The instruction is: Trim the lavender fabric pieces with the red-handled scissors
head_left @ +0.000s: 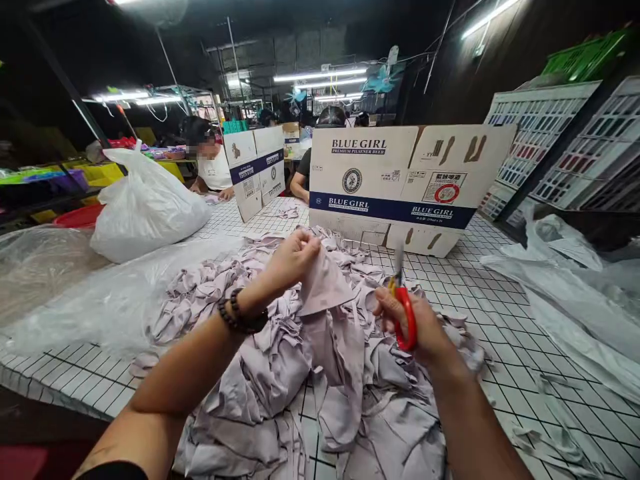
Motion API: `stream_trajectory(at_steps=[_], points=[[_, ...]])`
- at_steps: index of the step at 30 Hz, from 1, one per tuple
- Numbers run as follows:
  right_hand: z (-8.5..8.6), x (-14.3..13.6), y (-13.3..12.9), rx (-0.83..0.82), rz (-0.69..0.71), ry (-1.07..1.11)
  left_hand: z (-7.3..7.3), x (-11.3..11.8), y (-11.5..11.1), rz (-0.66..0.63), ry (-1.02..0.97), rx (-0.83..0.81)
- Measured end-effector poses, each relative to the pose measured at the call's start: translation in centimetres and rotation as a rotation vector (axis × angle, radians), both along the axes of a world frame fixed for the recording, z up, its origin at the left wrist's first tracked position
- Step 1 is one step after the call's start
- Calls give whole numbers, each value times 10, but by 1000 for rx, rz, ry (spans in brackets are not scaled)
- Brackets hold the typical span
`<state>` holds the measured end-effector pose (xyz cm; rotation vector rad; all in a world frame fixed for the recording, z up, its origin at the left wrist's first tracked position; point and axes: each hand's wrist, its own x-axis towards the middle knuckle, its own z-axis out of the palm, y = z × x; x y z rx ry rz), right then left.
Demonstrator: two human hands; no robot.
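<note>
My left hand (pixel 295 257), with dark beads at the wrist, pinches a pale mauve fabric piece (pixel 326 283) and holds it up above the heap. More cloth hangs below that piece. To its right, my right hand (pixel 407 317) grips red-handled scissors (pixel 409 327), their blades pointing up and away from me, apart from the fabric. Under both hands spreads a large heap of the same mauve cloth (pixel 250 387), with many thin straps and folds. Whether the scissor blades are open is blurred.
Flattened beer cartons (pixel 365 163) stand upright across the grid-patterned table (pixel 505 320). A stuffed white plastic bag (pixel 150 207) and clear sheeting lie left; more plastic (pixel 565 280) lies right. Fabric scraps (pixel 555 440) are near right. A co-worker (pixel 213 163) sits beyond, another behind the carton.
</note>
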<state>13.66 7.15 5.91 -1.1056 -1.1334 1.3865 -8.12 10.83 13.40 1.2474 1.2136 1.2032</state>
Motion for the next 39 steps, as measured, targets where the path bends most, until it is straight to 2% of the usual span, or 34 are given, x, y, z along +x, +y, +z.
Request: stream_trajectory(at_steps=[2, 4, 6, 8, 11, 13, 16, 18, 20, 22, 26, 29, 33, 36, 39], points=[[-22, -12, -5, -52, 33, 0, -26, 13, 9, -22, -27, -149], [-47, -29, -10, -48, -23, 34, -48, 30, 14, -75, -55, -203], [-66, -44, -12, -25, -142, 72, -60, 47, 14, -143, -94, -234], [-74, -47, -11, -4, -256, 110, -64, 57, 9, -236, -130, -261], [-72, -22, -13, -3, -353, 159, -67, 56, 1, -392, -176, -312], [-70, 7, -19, -27, -404, 177, -76, 44, -3, -477, -76, -264], [-75, 50, -34, -92, -488, 168, -106, 26, -8, -470, 227, -112], [-84, 68, -44, -148, -517, 146, -130, 21, -15, -430, 348, -80], [-95, 77, -54, -202, -526, 125, -150, 25, -27, -450, 392, -91], [-103, 77, -62, -241, -531, 121, -161, 34, -43, -457, 429, -77], [-106, 69, -70, -263, -550, 159, -168, 46, -70, -356, 554, 23], [-102, 64, -69, -266, -556, 195, -173, 44, -78, -408, 641, 11], [-98, 60, -65, -267, -556, 222, -182, 40, -78, -470, 713, 89], [-99, 59, -64, -260, -535, 231, -178, 39, -80, -472, 669, 84], [-97, 59, -59, -240, -508, 228, -166, 35, -88, -483, 455, -102]])
